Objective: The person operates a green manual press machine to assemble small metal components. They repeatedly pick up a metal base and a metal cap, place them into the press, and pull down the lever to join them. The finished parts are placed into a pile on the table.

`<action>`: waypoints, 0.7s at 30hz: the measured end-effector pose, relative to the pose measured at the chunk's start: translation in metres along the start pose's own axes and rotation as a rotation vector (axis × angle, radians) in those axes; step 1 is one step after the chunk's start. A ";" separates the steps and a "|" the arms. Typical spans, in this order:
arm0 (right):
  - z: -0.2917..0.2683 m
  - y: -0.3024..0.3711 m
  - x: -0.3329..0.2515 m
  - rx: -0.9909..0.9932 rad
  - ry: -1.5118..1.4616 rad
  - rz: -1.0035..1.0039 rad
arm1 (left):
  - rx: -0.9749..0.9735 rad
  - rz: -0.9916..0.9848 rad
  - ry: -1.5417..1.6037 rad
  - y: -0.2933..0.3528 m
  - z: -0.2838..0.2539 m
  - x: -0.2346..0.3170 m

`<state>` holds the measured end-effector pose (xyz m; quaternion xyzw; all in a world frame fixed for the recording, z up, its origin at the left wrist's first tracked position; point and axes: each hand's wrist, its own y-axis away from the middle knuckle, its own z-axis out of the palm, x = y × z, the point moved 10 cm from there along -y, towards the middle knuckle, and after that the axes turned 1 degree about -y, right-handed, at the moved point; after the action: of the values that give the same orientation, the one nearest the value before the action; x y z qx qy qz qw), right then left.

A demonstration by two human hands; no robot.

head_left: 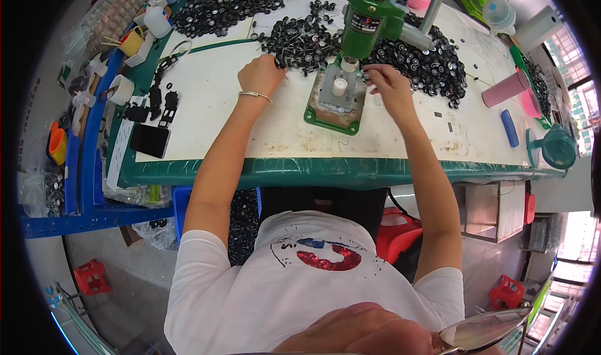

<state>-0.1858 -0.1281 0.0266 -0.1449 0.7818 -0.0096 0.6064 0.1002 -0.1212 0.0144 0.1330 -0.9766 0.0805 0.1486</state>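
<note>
In front of me stands a green hand press (363,32) with a metal base plate and a white round block (340,87) under its ram. My left hand (260,77) is closed at the near edge of a pile of small black wheels with metal pins (300,42); a dark piece shows at its fingertips, too small to make out. Close to the right side of the press's base, my right hand (391,87) has thumb and forefinger drawn together. What they pinch, if anything, is too small to tell. The white block sits between my hands, touched by neither.
More black wheels lie heaped at the far left (222,7) and right of the press (426,67). A dark phone-like slab (149,141) and black strap-like gear (156,98) lie at left. A pink cylinder (504,89), blue bar (509,128) and small teal fan (554,147) stand at right.
</note>
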 end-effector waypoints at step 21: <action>0.037 0.016 -0.028 -0.032 0.087 -0.173 | -0.067 -0.090 0.260 0.003 0.014 -0.011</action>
<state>-0.1477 -0.1003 0.0399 -0.2212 0.7920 -0.0556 0.5663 0.1060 -0.1183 -0.0025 0.1602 -0.9443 0.0578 0.2817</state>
